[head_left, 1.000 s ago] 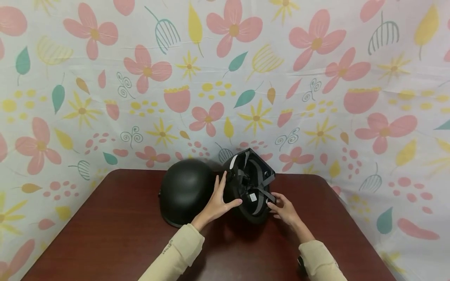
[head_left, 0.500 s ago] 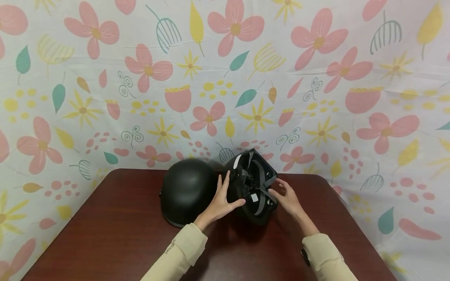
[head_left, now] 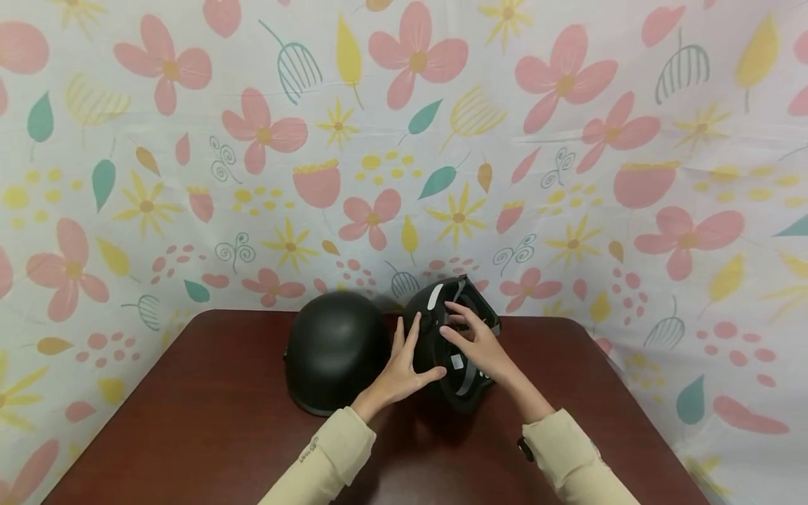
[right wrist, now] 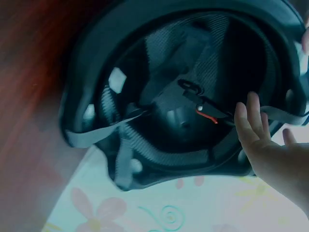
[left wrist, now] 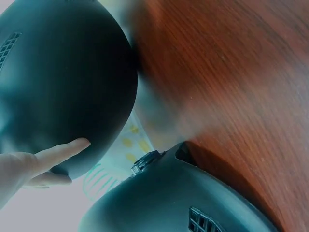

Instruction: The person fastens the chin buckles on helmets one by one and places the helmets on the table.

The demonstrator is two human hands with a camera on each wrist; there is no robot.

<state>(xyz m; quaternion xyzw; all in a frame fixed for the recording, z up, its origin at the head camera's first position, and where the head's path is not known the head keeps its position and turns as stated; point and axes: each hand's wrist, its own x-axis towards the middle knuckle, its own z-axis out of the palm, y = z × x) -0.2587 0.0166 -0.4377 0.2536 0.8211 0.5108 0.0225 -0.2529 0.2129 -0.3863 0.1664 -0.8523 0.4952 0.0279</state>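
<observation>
A black helmet [head_left: 459, 389] is tipped on its side, its opening facing right and toward me, with grey straps and padding inside. My left hand [head_left: 404, 372] has its fingers spread against the outer shell, the thumb near the rim. In the left wrist view, the fingers [left wrist: 63, 155] lie along that smooth shell. Across the opening reaches my right hand [head_left: 482, 351], its fingers loosely bent. In the right wrist view, its fingers [right wrist: 253, 118] are beside a grey strap [right wrist: 285, 115], with no grip visible. A red wire [right wrist: 207, 115] shows inside the helmet.
A second black helmet [head_left: 337, 351] rests dome up on the table, close to the left of the tipped one. The dark red wooden table [head_left: 208, 421] extends on both sides. Behind its back edge hangs a white cloth [head_left: 379, 126] with flowers.
My right hand has moved from the helmet's lower right rim up and left, over its opening. The tipped helmet has turned slightly, while my left hand has stayed on its shell.
</observation>
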